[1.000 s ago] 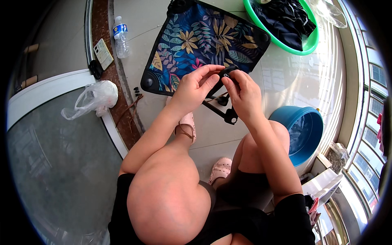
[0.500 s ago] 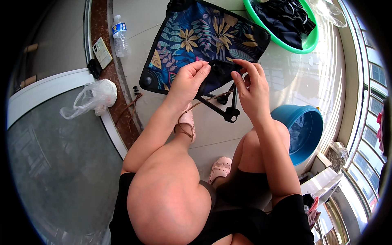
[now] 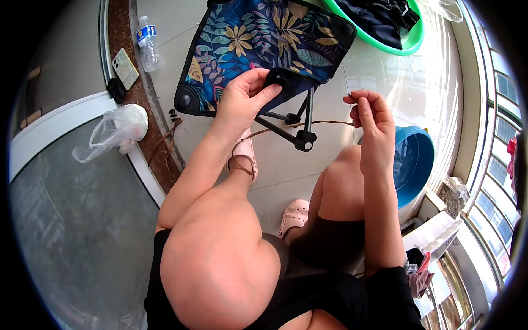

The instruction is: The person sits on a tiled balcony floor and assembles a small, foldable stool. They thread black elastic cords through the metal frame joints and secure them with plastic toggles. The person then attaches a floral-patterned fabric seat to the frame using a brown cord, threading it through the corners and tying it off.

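A folding stool with a dark leaf-patterned fabric seat (image 3: 264, 38) and a black tubular frame (image 3: 283, 132) is in front of me. My left hand (image 3: 247, 99) pinches the near corner of the fabric, where a black corner piece (image 3: 280, 80) is turned up, showing a hole. Off to the right of the stool, my right hand (image 3: 371, 113) is closed, thumb against fingers, with a small dark tip showing at the fingertips. A thin brown cord (image 3: 322, 122) runs from around my left ankle, past the frame, to the curled fingers of that hand.
A green basin (image 3: 404, 49) of dark clothes stands at the far right, a blue bucket (image 3: 410, 170) nearer. Along the left threshold are a plastic bottle (image 3: 147, 47), a phone (image 3: 125, 69), a plastic bag (image 3: 124, 129) and small black pieces (image 3: 174, 115).
My right hand has left the stool corner and moved right, drawing the brown cord out with it. My left hand still grips the corner, whose black underside now shows.
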Demonstrator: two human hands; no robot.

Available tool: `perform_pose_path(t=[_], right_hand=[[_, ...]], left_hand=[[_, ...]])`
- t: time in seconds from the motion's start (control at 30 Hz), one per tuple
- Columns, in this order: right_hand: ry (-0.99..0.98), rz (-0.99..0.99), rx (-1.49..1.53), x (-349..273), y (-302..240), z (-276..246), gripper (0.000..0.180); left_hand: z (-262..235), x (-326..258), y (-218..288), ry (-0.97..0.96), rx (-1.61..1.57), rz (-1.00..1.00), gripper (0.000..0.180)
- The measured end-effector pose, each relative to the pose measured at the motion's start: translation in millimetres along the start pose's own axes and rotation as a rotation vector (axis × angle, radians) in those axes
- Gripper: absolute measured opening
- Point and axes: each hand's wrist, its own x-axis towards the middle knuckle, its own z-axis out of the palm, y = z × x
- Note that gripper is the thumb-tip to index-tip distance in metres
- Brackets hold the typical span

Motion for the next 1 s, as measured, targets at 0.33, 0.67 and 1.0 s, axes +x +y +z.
perform_pose_path(t=[0.33,0.67,1.0], right_hand=[[-0.161,0.488,0.127,-7.6,-8.1,21.9,0.026],[-0.151,0.489,0.005,-36.9,38.8,4.8,0.018],[-0.349,0.337,-0.663,-45.1,35.0,15.0,0.027]], left_hand=[[7.9,-14.2,24.0,-0.141,0.939,0.788,0.035],[11.2,-37.8,-15.4,-0.395,0.913,0.956,0.029],[11.1,-41.9,-20.0,-0.245,0.829,0.725,0.025]])
